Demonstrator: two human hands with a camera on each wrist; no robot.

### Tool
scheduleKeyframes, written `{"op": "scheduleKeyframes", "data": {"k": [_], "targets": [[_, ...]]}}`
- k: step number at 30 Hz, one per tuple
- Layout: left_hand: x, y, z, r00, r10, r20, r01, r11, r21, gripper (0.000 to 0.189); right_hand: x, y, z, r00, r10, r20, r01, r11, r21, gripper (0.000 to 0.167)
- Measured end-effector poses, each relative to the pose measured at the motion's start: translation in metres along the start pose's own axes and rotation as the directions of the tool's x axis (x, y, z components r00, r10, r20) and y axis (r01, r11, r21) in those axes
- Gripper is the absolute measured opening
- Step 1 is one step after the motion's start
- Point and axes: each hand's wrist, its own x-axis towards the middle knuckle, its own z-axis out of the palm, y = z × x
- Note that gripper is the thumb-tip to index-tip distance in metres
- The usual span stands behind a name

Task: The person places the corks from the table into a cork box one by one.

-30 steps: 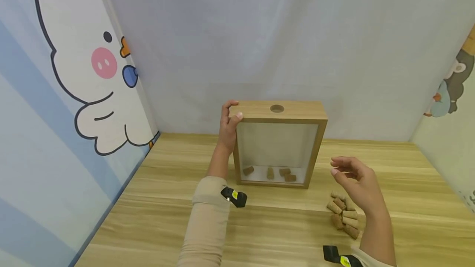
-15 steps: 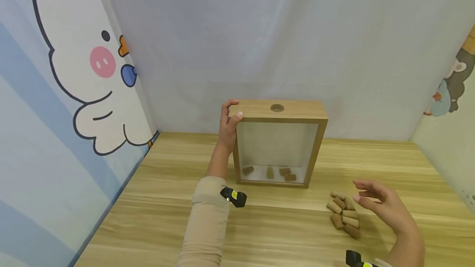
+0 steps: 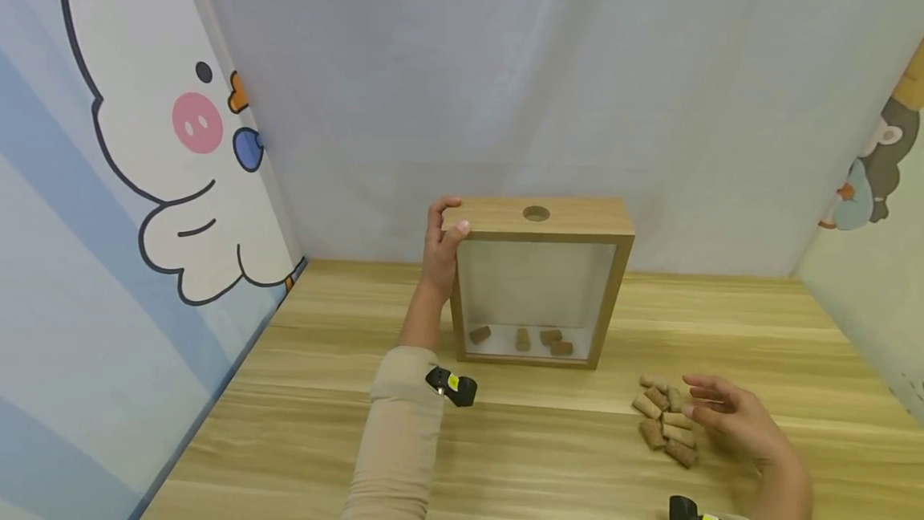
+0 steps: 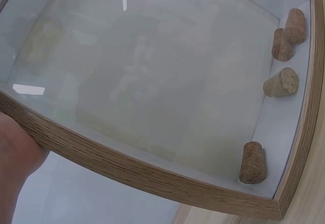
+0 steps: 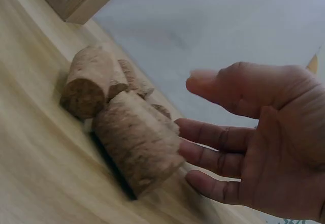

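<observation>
My left hand [image 3: 442,251] grips the upper left corner of an upright wooden shadow box [image 3: 615,295], thumb on the front edge and fingers over the top. The box has a clear front and a round hole [image 3: 536,213] in its top. Several corks lie on its floor, among them a brown cork [image 4: 253,163] and a paler cork [image 4: 282,83]. My right hand [image 3: 739,420] is beside a pile of loose corks [image 3: 678,433] on the table, fingers slightly bent and spread from the thumb. In the right wrist view its fingertips are right at the nearest cork [image 5: 139,142], with nothing between thumb and fingers.
The wood-grain table [image 3: 325,424] meets a pale curtain [image 3: 361,143] close behind the box. A wall panel with a cartoon duck [image 3: 144,103] stands on the left, and another printed panel [image 3: 866,263] on the right.
My right hand has moved from near the box's right side down and to the right, then slightly in toward the cork pile. My left hand keeps its grip on the box.
</observation>
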Motion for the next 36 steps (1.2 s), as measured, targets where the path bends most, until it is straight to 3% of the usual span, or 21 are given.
{"op": "scheduleKeyframes", "data": {"k": [7, 22, 29, 36], "targets": [[0.000, -0.002, 0.003, 1.000, 0.009, -0.014, -0.009, 1.000, -0.003, 0.056, 0.009, 0.004, 0.003, 1.000, -0.006, 0.026, 0.008, 0.993, -0.114, 0.048], [-0.002, -0.005, 0.003, 1.000, -0.001, 0.002, 0.001, 1.000, -0.011, 0.055, 0.012, 0.005, 0.002, 1.000, 0.008, -0.010, -0.010, 0.982, -0.190, 0.043], [-0.001, -0.004, 0.001, 1.000, -0.007, -0.017, 0.007, 1.000, -0.004, 0.057, 0.014, -0.006, 0.001, 0.999, 0.005, -0.039, -0.011, 0.990, -0.142, 0.046], [0.001, -0.005, 0.000, 1.000, 0.006, -0.018, -0.006, 1.000, 0.026, 0.057, 0.029, -0.036, 0.012, 0.995, -0.046, -0.089, 0.042, 0.998, -0.042, 0.052]]}}
